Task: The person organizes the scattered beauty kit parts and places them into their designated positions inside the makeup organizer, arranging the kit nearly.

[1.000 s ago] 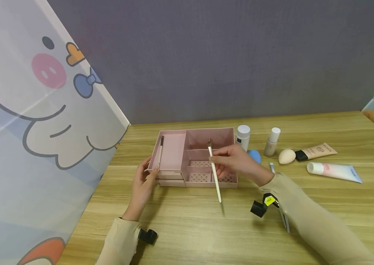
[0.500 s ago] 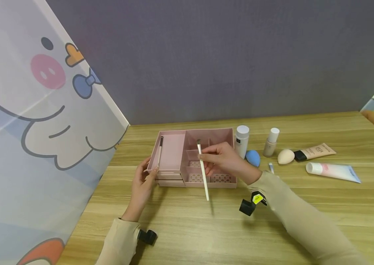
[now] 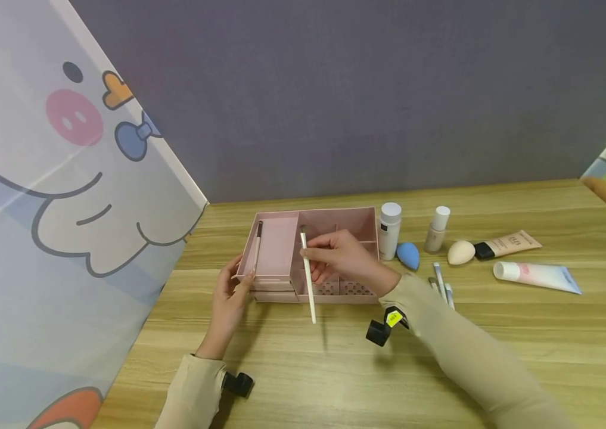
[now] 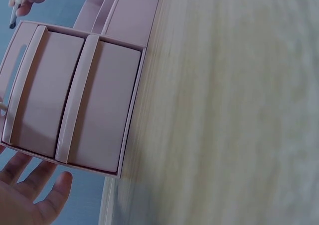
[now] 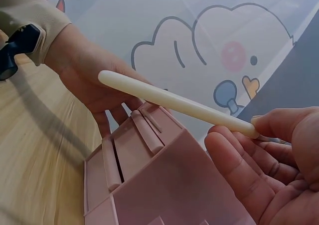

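A pink organizer box [image 3: 335, 210] with several compartments and front drawers [image 4: 99, 105] stands on the wooden table [image 3: 496, 357]. My right hand [image 3: 316, 253] pinches a white-handled makeup brush [image 3: 309, 286] and holds it over the box's middle, with the bristles pointing away from me and the handle end over the table. In the right wrist view my thumb and fingers [image 5: 279, 127] grip the brush [image 5: 169, 101] above the box [image 5: 164, 185]. My left hand [image 3: 234, 289] rests with straight fingers against the box's left front corner. A second brush [image 3: 257, 247] lies in the left tray.
Right of the box stand a white bottle [image 3: 390, 221] and a foundation bottle [image 3: 437, 229]. Near them lie a blue sponge [image 3: 409, 255], a beige sponge [image 3: 462, 252], two tubes [image 3: 535, 277] and a few brushes [image 3: 441, 279]. A cartoon panel [image 3: 67, 208] walls the left side.
My right hand has carried the brush leftward across the box, from its right compartments to the divider beside the left tray. The left hand has stayed put.
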The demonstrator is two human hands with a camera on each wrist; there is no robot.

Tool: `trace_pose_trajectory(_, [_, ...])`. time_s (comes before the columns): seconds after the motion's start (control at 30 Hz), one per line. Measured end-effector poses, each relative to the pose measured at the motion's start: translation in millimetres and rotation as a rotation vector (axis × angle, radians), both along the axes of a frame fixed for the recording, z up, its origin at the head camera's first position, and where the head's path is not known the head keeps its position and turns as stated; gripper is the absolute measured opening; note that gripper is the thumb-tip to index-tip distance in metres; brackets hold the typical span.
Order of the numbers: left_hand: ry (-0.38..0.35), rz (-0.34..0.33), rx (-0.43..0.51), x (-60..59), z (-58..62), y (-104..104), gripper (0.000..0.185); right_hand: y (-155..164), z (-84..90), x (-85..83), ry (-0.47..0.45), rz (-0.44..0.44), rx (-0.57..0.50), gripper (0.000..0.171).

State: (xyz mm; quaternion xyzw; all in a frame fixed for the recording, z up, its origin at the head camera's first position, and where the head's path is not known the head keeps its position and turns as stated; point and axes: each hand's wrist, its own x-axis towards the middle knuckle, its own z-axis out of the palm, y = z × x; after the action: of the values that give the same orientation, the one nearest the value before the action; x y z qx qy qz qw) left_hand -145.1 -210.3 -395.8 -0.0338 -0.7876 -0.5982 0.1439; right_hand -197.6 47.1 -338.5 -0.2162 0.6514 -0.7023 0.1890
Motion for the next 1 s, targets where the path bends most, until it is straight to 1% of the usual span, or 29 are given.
trace_pose_trajectory(0.13, [0.002,-0.001,0.006,-0.2,-0.3,-0.4,0.045,-7.2,0.7,-2.4,-0.001,-0.005,0.004,0.024])
trace_pose_trajectory(0.4, [0.004,-0.005,0.006,0.2,0.6,-0.7,0.045,-21.1,1.1,-8.4,-0.011,-0.035,0.027,0.028])
trace_pose_trajectory(0.63, [0.012,-0.002,-0.005,0.0,0.0,-0.6,0.045,-29.8,4.8,-13.0,0.015,-0.046,0.043,0.028])
trace_pose_trajectory(0.73, [0.014,0.003,-0.012,-0.2,-0.6,-0.6,0.045,-32.5,7.6,-14.8,0.001,-0.055,0.039,0.029])
trace_pose_trajectory(0.87, [0.029,0.002,-0.014,0.0,-0.9,0.2,0.045,-36.1,12.6,-17.7,-0.045,-0.073,0.019,0.029])
trace_pose_trajectory(1.0, [0.033,-0.003,-0.01,-0.2,-1.4,-0.3,0.045,-40.4,17.1,-21.9,-0.061,-0.088,0.006,0.029])
